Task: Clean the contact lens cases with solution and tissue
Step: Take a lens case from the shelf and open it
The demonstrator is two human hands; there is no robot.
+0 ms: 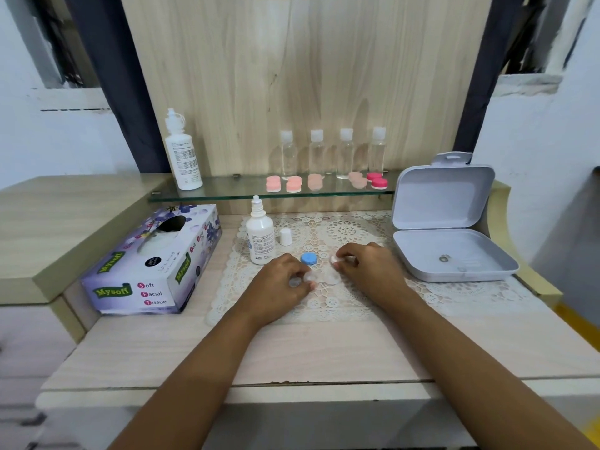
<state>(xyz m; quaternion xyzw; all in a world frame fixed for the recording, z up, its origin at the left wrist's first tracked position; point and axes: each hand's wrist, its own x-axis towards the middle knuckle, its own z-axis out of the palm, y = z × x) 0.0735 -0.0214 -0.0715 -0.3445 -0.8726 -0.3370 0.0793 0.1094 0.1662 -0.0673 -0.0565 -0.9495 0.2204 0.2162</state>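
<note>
Between tissue box (146,264) and grey box (454,254), on lace mat (324,303): left hand (279,287) pinches clear case (331,279), right hand (370,267) pinches white cap (334,259).

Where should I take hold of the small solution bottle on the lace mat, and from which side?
I'd grip the small solution bottle round its cylindrical labelled body, coming from the front, where the left hand is nearest. It stands upright with the nozzle bare, its white cap close on one side and the tissue box on the other.

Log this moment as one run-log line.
left hand holds clear lens case | right hand pinches white cap | blue cap loose on lace mat | solution bottle open, upright
</note>
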